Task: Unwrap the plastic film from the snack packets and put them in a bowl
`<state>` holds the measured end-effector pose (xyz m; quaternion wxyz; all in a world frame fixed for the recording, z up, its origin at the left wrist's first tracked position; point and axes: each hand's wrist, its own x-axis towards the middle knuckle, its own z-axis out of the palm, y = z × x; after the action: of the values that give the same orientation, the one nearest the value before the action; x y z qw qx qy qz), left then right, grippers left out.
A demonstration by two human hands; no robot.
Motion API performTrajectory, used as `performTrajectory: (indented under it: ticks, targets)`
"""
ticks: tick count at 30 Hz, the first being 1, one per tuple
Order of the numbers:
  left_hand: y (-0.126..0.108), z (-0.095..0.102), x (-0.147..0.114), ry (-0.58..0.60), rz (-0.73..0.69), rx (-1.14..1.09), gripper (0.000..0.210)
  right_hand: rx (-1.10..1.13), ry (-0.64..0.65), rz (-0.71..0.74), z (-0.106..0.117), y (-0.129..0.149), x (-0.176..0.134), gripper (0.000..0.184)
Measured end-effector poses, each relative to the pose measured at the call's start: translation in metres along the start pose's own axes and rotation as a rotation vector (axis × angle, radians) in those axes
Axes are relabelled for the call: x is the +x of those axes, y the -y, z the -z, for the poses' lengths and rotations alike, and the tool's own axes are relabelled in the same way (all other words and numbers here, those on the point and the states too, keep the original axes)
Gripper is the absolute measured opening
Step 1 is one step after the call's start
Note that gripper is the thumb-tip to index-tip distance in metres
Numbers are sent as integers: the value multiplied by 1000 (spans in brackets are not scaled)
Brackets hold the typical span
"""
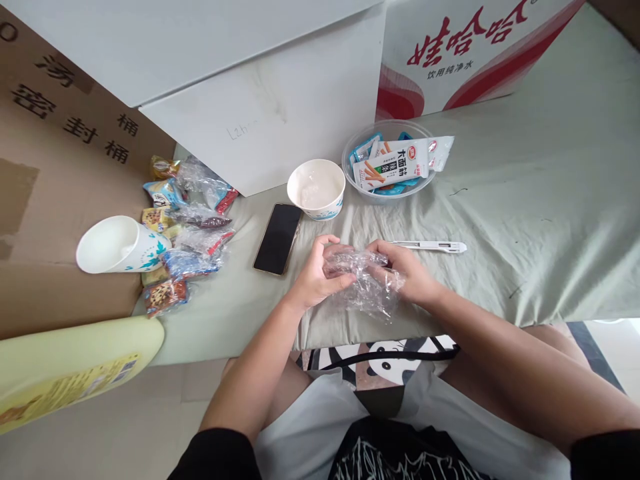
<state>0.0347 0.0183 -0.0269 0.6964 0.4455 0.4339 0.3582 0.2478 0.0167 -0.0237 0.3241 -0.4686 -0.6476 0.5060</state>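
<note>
Between my two hands is a crumpled clear plastic bag (373, 293), held over the front of the cloth-covered table. My left hand (320, 273) grips its left side, thumb and fingers closing on the film. On the other side, my right hand (405, 270) has its fingers in or around the plastic; the film partly covers them. Just behind the right hand lies a white utility knife (435, 247). A paper bowl (316, 190) with something clear inside stands beyond my left hand. Left of that bowl, a black phone (278, 239) lies flat.
Snack packets in a clear plastic tub (350, 177) stand at the back. Several wrapped snacks (193, 263) pile up on the left beside a tipped paper cup (113, 245). Cardboard boxes (310, 113) wall the rear; a yellow container (85, 360) is at lower left.
</note>
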Motion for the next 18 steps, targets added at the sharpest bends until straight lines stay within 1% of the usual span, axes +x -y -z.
performTrajectory:
  ticks: [1, 2, 4, 6, 8, 11, 14, 16, 18]
  targets:
    - [1, 0, 1, 3, 24, 4, 74, 33, -27, 12, 0, -1, -1, 21]
    - [2, 0, 1, 0, 37, 17, 80, 66, -59, 22, 0, -2, -1, 25]
    - [3, 1, 3, -29, 38, 40, 81, 111, -107, 32, 1, -4, -2, 33]
    - [4, 2, 4, -59, 29, 44, 79, 139, -119, 32, 2, -7, -2, 40]
    - [5, 3, 5, -62, 29, 24, 78, 160, -110, 53, 2, -10, -3, 47]
    - [4, 2, 5, -48, 26, -13, 73, 209, -82, 98, 2, -14, -4, 63]
    - [2, 1, 5, -60, 22, -24, 71, 265, -45, 89, 1, -17, -5, 78]
    - [2, 2, 5, -79, 27, -24, 71, 278, -28, 78, 1, -18, -6, 80]
    - [2, 2, 6, -97, 27, -25, 71, 294, -22, 103, 0, -19, -6, 80]
